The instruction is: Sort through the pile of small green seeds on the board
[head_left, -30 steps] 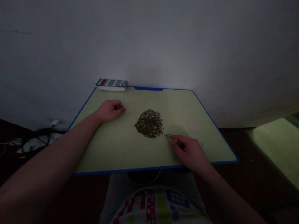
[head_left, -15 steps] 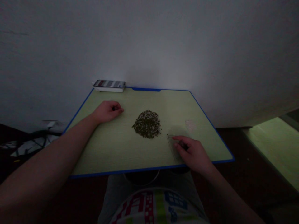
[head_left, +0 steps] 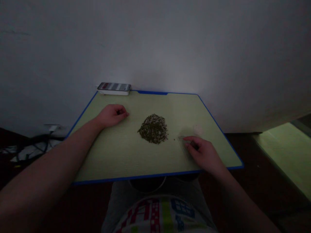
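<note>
Located centrally on yellow-green, blue-edged rectangular surface: loose heap of tiny green-brown grains. Near left edge: left hand, loosely curled; cannot tell whether closed on anything. Toward near right corner: right hand, pinching clear flat rectangular piece.

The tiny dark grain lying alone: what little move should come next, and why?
Perhaps the right hand could nudge the tiny dark grain into the dark-green pile of grains, since it lies between that pile and the clear, flat piece beside that hand.
</note>
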Available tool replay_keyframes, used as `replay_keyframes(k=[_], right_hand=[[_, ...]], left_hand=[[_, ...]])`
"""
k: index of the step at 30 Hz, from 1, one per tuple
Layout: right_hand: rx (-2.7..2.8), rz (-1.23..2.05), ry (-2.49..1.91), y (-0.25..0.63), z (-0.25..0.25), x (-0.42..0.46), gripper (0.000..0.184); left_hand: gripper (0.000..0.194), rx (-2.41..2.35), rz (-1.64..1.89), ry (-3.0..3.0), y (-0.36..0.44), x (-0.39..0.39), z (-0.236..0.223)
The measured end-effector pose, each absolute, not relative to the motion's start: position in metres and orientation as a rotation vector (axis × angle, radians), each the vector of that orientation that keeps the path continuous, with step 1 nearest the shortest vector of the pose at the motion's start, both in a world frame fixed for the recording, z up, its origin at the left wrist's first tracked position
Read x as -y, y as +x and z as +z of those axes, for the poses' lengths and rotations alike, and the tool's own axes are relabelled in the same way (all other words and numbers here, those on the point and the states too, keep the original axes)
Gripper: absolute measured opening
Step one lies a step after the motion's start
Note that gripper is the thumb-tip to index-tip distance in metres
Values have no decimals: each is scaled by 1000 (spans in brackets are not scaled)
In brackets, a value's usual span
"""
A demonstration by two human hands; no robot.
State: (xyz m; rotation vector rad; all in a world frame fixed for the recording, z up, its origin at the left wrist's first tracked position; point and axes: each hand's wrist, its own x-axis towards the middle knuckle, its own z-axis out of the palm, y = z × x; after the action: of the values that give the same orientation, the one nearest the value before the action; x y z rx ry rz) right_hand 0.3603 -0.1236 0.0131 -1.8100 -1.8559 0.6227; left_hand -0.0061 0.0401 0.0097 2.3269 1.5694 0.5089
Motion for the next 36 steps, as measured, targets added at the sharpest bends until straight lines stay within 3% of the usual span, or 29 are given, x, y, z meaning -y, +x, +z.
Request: replay_keyframes(k=[9, 18, 29, 36], right_hand=[[1877, 421, -1860, 399, 17, 97, 30], [2072, 807, -1585, 380, 20, 115, 32], [2164, 556, -1604, 356, 29, 92, 32], [2004, 396, -1816, 387, 22, 84, 35]], left_hand=[[35, -1566, 516, 2337, -7, -40, 10], [35, -1557, 529, 2319, -5, -39, 11], [36, -1564, 510, 2326, -5, -40, 10], [36, -1557, 520, 2324, -4, -38, 12]])
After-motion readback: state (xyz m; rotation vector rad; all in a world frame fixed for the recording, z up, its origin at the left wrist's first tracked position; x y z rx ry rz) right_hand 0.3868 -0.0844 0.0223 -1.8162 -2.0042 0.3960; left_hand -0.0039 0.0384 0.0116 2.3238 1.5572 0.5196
